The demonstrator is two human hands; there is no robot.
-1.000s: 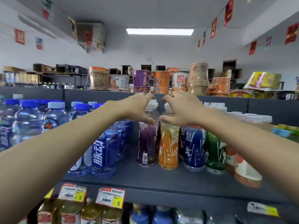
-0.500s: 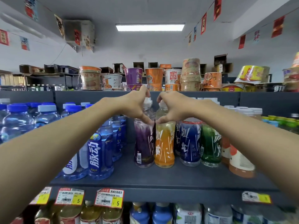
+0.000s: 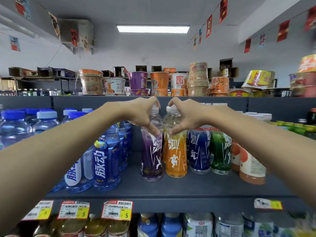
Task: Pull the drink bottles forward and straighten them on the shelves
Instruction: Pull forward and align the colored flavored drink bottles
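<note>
Head view shows both arms reaching to the middle shelf (image 3: 171, 189). The left hand (image 3: 143, 113) grips the purple bottle (image 3: 152, 156), fingers curled over its white cap and thumb pressed on its shoulder. The right hand (image 3: 186, 113) holds the orange bottle (image 3: 176, 156) the same way, so both sets of fingers are clamped on bottle tops, nearly touching each other. Both bottles stand upright directly below the fingers, well back from the shelf's front edge.

The step in hand looks like sliding the pair forward. Held this high, the bottles would tip easily, so the pull should be slow and level, bases flat on the shelf, stopping both at one line near the edge with labels facing out.

Just right of the right fingers stand a blue bottle (image 3: 199, 151) and a green bottle (image 3: 220, 151), touching in a row; a careless elbow could knock them. Left of the left fingers, beyond a gap, stand the tall blue drinks (image 3: 104, 159). Another orange one sits close behind the held bottle. Above the fingers, noodle cups (image 3: 159, 82) line the top shelf. Price tags (image 3: 117, 210) hang far below. Nothing blocks the path forward.
</note>
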